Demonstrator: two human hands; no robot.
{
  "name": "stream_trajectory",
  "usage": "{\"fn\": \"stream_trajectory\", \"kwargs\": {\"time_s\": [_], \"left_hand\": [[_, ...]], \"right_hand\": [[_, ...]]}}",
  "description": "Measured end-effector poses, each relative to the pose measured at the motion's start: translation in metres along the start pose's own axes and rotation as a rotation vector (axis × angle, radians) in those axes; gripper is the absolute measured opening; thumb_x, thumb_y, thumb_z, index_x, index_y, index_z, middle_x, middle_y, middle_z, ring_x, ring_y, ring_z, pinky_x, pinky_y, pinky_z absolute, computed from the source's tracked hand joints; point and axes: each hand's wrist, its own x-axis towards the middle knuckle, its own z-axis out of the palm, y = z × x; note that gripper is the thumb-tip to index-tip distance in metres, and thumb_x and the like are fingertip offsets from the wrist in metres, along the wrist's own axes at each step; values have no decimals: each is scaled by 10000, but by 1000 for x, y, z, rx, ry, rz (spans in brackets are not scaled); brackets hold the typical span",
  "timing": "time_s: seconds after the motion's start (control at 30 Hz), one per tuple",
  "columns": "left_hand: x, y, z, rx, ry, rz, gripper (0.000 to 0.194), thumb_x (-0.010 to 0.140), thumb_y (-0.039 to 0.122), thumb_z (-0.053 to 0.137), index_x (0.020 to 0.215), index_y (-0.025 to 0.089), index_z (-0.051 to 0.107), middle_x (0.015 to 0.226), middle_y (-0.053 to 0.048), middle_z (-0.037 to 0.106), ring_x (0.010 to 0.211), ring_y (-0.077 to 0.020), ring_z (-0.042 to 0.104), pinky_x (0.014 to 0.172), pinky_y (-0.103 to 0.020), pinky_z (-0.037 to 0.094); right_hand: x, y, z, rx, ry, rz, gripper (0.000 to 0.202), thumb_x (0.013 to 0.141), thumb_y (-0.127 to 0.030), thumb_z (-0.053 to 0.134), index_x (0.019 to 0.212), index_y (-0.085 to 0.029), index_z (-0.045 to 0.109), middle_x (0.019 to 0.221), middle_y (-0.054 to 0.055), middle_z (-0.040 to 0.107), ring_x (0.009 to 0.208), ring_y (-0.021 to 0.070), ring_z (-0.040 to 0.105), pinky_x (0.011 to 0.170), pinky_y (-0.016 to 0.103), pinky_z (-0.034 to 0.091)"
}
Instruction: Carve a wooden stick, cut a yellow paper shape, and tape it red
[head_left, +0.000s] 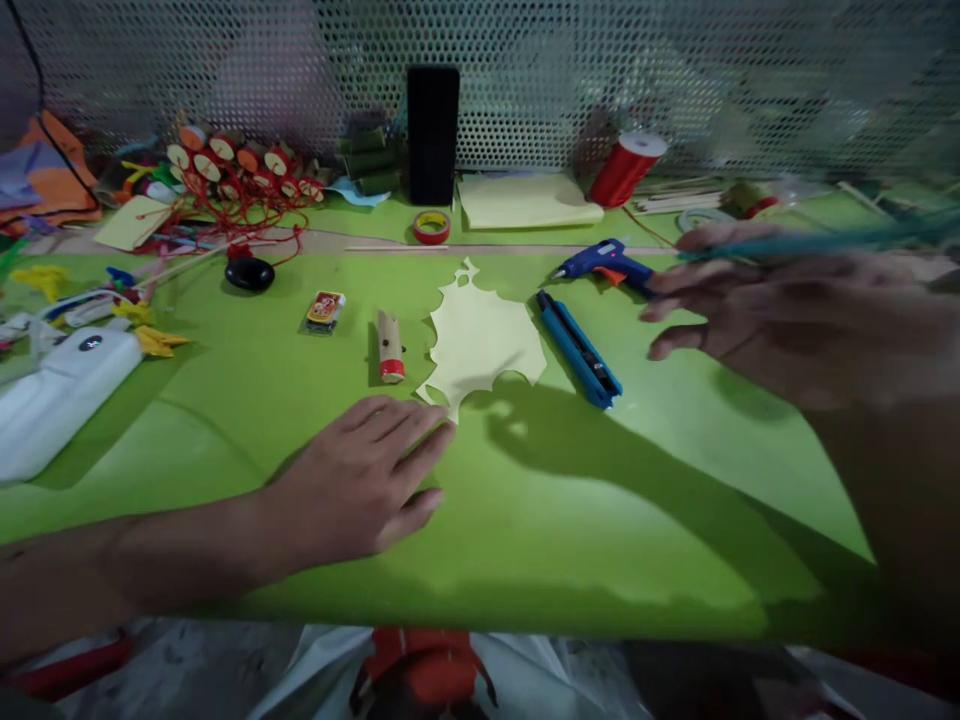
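Observation:
My left hand (367,475) lies palm down on the green table, fingers spread, its fingertips at the lower tip of a jagged pale yellow paper cutout (487,340). Raised at the right and blurred, my right hand (757,310) has its fingers apart, near the handle of a blue glue gun (607,263). A blurred teal strand (825,240) crosses over this hand; whether it is held is unclear. A blue cutter (577,350) lies right of the paper. To the paper's left stands or lies a short bamboo piece (390,348) with a red end.
Behind are a black phone (433,135), paper sheets (525,200), a red spool (626,170), a tape roll (432,227) and red-corded bamboo pieces (225,160). On the left lie a small box (325,311), a black oval object (250,274) and a white container (67,390).

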Motion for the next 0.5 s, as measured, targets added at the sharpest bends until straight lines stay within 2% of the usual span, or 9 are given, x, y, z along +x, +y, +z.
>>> {"fn": "stream_trajectory", "kwargs": {"time_s": [0.07,0.1,0.13,0.2,0.23,0.3,0.33,0.4,0.5], "left_hand": [[-1,1,5,-16,-4,-27,471,1050,418,543,1415,147,668,1434,-149,704,1268,-331,667,1049,-512,538],[0,-1,7,-10,-1,-39,470,1047,410,554,1417,144,667,1423,-155,708,1264,-339,667,1033,-518,537],[0,-4,7,4,7,-50,459,1046,401,559,1410,145,672,1404,-158,715,1252,-343,671,1014,-520,537],[1,-10,8,35,18,-68,439,1054,391,545,1392,148,683,1401,-160,716,1251,-345,670,1010,-518,534],[0,-13,8,43,20,-72,438,1059,395,534,1389,150,684,1416,-159,708,1272,-344,660,1030,-518,527],[-1,-15,10,39,17,-68,449,1064,410,521,1398,154,678,1448,-154,692,1346,-342,623,1107,-518,500],[-1,-16,11,29,11,-61,455,1064,416,520,1403,154,675,1449,-152,692,1375,-337,607,1149,-517,480],[-3,-15,14,7,6,-51,463,1065,418,521,1412,150,670,1424,-149,708,1401,-326,596,1226,-523,427],[-3,-15,16,-20,-5,-48,456,1053,400,553,1421,159,672,1397,-144,726,1407,-325,599,1294,-566,355]], "right_hand": [[-1,-14,14,409,-136,-48,341,1036,-531,536,1212,-247,603,1099,123,800,949,273,797,706,413,588],[-2,-21,23,546,-195,-65,335,996,-556,632,1100,-241,589,1031,118,805,939,289,799,711,414,609],[-3,-27,34,565,-196,-95,364,997,-595,634,1001,-236,570,922,104,798,886,288,801,690,400,621],[-4,-37,58,383,-188,-213,418,1052,-610,539,937,-213,600,831,103,775,798,271,790,655,382,624],[-4,-41,69,257,-184,-323,414,1077,-569,509,982,-190,647,891,122,787,833,277,792,699,406,637],[-4,-42,89,55,-204,-553,358,1095,-436,510,1170,-132,683,1185,190,786,1107,340,772,935,512,635],[-5,-41,96,-11,-225,-631,359,1091,-385,520,1268,-108,664,1327,216,743,1254,373,717,1052,565,590],[-9,-37,107,-101,-280,-688,396,1086,-333,523,1388,-93,614,1481,230,658,1419,398,610,1170,613,510],[-23,-32,111,-187,-313,-679,413,1091,-322,511,1447,-123,581,1532,205,626,1465,392,570,1178,613,506]]}}
